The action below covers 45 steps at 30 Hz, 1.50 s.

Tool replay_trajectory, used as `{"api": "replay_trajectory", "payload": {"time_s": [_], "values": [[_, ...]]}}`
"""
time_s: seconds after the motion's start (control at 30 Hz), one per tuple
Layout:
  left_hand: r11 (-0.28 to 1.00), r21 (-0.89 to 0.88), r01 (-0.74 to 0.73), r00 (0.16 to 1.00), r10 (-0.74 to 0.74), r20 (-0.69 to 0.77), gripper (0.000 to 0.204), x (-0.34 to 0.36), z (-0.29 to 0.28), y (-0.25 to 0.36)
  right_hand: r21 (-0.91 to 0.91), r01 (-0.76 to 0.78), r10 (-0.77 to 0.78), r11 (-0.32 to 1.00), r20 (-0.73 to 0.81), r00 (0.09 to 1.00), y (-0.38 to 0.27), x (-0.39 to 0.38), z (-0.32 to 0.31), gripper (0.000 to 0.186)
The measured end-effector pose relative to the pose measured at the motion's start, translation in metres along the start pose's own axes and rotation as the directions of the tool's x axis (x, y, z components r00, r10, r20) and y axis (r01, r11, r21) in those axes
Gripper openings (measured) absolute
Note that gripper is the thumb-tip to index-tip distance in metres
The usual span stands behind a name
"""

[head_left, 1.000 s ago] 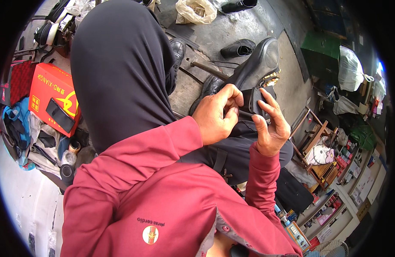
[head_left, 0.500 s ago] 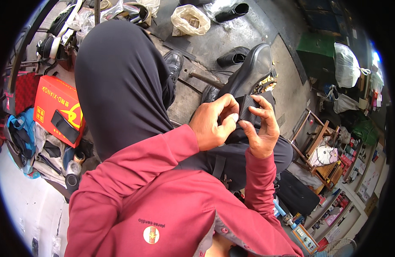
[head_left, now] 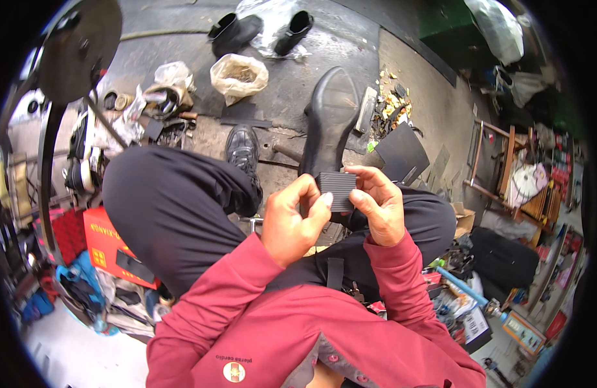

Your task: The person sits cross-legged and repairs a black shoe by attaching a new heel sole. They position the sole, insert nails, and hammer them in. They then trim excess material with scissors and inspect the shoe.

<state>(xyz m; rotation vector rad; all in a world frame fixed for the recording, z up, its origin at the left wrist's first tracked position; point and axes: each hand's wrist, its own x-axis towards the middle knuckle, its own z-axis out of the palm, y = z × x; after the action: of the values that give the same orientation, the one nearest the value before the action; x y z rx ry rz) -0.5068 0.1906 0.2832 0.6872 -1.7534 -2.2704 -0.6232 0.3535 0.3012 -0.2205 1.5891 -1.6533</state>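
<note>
A small black ribbed rubber piece (head_left: 337,189), squarish like a heel pad, is pinched between my two hands above my lap. My left hand (head_left: 292,220) grips its left edge with thumb and bent fingers. On the opposite edge, the thumb and fingers of my right hand (head_left: 379,205) close on it. Just beyond the piece, a black shoe (head_left: 331,110) stands sole up, its toe pointing away from me. Its heel end is partly hidden behind my hands and the piece.
A black rubber sheet (head_left: 402,154) lies right of the shoe, near yellowish scraps (head_left: 394,107). Farther off are an open pale bag (head_left: 239,76) and black boots (head_left: 233,33). A red box (head_left: 114,246) sits left of my knee. A wooden chair (head_left: 512,168) stands at right.
My view has swung, so the upturned shoe now shows more fully straight ahead. The ribbed piece has turned; its ribs run nearly level. Both hands still hold it.
</note>
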Motion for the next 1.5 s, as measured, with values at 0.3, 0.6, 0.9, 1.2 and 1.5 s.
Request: {"api": "replay_trajectory", "payload": {"time_s": [0.3, 0.6, 0.9, 1.2, 1.5], "values": [[0.993, 0.022, 0.117, 0.99, -0.119, 0.079, 0.027, -0.002, -0.003, 0.002, 0.105, -0.127, 0.129, 0.986, -0.012, 0.992, -0.009, 0.006, 0.007, 0.029], [0.988, -0.083, 0.131, 0.984, -0.119, 0.131, 0.026, 0.021, -0.022, 0.0, -0.051, -0.052, 0.05, 0.997, -0.039, 0.998, -0.002, 0.006, 0.005, 0.026], [0.925, 0.352, 0.145, 0.945, -0.024, -0.326, 0.021, 0.244, -0.11, -0.084, -0.06, -0.051, 0.049, 0.997, -0.032, 0.998, -0.003, 0.006, 0.006, 0.03], [0.257, 0.941, 0.221, 0.971, 0.027, -0.236, 0.021, 0.324, -0.163, -0.207, -0.139, 0.078, -0.08, 0.987, -0.009, 0.997, 0.01, 0.008, 0.001, 0.036], [-0.024, 0.975, 0.22, 0.971, -0.093, -0.222, 0.024, 0.347, -0.157, -0.217, -0.192, 0.108, -0.099, 0.976, 0.054, 0.994, 0.015, 0.016, -0.005, 0.041]]}}
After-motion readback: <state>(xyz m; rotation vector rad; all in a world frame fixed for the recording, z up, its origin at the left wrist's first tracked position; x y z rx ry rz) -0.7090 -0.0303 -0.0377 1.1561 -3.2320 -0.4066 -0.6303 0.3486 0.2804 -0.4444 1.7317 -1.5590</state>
